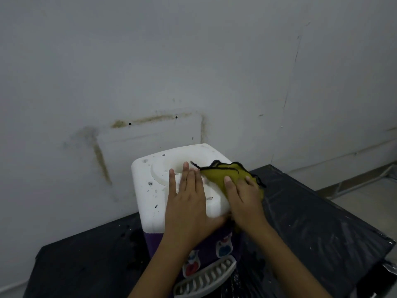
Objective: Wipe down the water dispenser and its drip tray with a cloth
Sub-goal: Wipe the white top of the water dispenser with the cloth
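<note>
From the head camera I see the water dispenser [150, 190] at the lower middle of the frame, its white top close against the stained wall [193, 61] behind, so there is little room at the back edge. More space shows to the right, where the black table [311, 222] runs out to its far edge, with pale floor [365, 190] beyond it. My left hand [189, 203] lies flat on the top, fingers straight and together, holding nothing, the fingertips reaching the rim of the round recess [169, 166]. My right hand [245, 198] is just beside it at the top's right edge, with fingers bent over the bunched yellow cloth [219, 172] and pressing it onto the white surface; the cloth's black-trimmed edge sticks up toward the wall. I cannot see into the recess well enough to tell whether anything is in it. Dark specks dot the left part of the top. Below my wrists, at the bottom of the frame, the grey slatted drip tray [204, 280] juts from the purple front, partly hidden by my left forearm.
</note>
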